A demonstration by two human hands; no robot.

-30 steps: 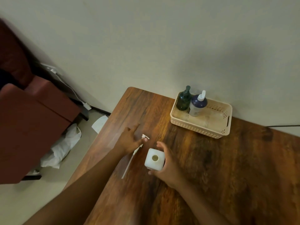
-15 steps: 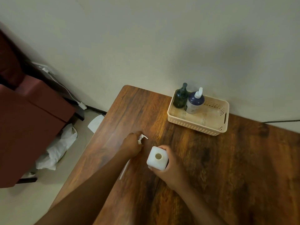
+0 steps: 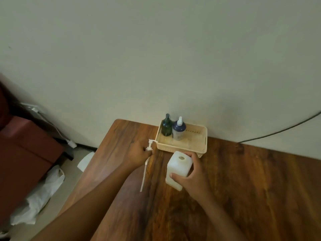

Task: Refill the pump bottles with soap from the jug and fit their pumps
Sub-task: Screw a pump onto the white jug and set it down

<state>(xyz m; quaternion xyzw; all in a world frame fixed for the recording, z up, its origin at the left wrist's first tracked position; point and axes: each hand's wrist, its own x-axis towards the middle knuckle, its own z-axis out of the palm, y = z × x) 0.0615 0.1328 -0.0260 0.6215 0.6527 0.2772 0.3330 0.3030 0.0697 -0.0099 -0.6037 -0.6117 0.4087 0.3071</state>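
Risk of a snagged dip tube: your left hand point(image 3: 139, 154) pinches the white plastic pump point(image 3: 149, 145) just beside the square white plastic bottle point(image 3: 178, 166), which your right hand point(image 3: 194, 176) grasps upright on the dark wooden table point(image 3: 251, 188), so the long tube may miss its small mouth.

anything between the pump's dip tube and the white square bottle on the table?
Nothing: in the head view only bare wooden table shows between the white pump's dip tube in the left hand and the white square plastic bottle gripped by the right hand.

Home room, wooden table point(image 3: 243, 188), maroon sofa point(image 3: 26, 153)
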